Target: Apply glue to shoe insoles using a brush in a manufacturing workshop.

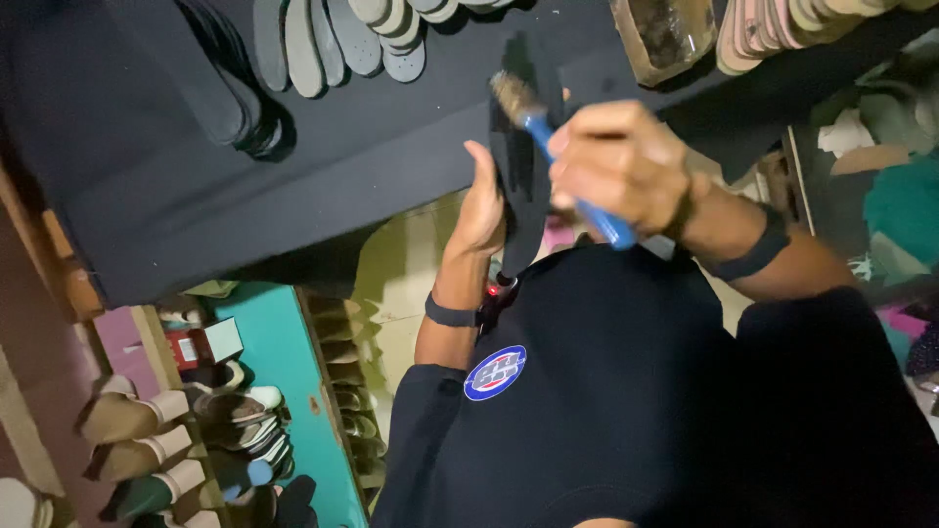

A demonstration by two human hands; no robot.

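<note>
Head view looks down over a big dark worktop (pixel 196 186) with grey shoe insoles (pixel 333 39) fanned out along its far edge. Left hand (pixel 481 210) is wrapped around a black sole piece (pixel 523 186), holding it upright above the worktop's near edge. Right hand (pixel 621 166) is closed tight on a blue-handled brush (pixel 567 161) (bristles touching the sole's top).

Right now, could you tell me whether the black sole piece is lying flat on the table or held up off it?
Held up: the left hand grips the black sole piece upright above the dark table.
</note>
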